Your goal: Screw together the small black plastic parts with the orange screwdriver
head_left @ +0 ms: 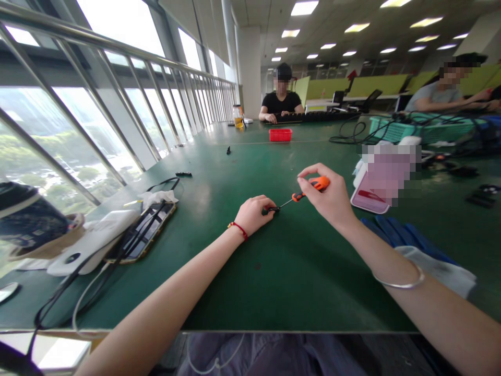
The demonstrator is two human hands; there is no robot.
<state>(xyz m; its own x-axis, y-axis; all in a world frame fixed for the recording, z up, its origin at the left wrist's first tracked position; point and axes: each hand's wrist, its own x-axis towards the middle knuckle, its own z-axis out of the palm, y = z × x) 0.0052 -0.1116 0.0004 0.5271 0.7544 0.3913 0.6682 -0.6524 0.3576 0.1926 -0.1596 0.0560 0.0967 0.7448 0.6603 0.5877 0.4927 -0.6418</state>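
Note:
Between the fingertips of my left hand (256, 213) is a small black part (274, 209), held low at the green tabletop. My fingers cover most of it, so its kind does not show. My right hand (326, 196) is closed around the handle of an orange and black screwdriver (320, 183). The tool slants down to the left, and its thin metal shaft meets the black part at my left fingertips. Whether the tip sits in a screw is too small to tell.
A phone (151, 230) with cables and a white device (94, 243) lie at left. Blue gloves (407, 237) and a pink-cased phone (376, 183) are at right. Farther off stand a red basket (281, 135) and a teal basket (426, 128). Two people sit beyond.

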